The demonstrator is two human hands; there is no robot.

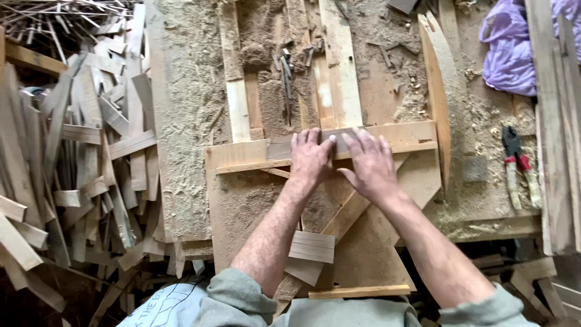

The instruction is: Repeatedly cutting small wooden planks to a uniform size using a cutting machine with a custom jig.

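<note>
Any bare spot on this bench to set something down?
Barest: sawdust-covered board between the scrap pile and left hand; smaller patch between the right hand and pliers. Crowded: scrap pile, strips beyond the hands.

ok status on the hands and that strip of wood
Left hand and right hand flat on the grey wood strip, pressing it onto the board. Sawdust all round. Pliers off right, clear.

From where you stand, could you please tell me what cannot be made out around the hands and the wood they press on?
- Head view: the middle of the grey wooden strip is hidden under the left hand and right hand.
- The purple cloth is cut off by the top edge.
- The pliers jaws are too small to read.
- Sawdust buries the small tools.
</note>
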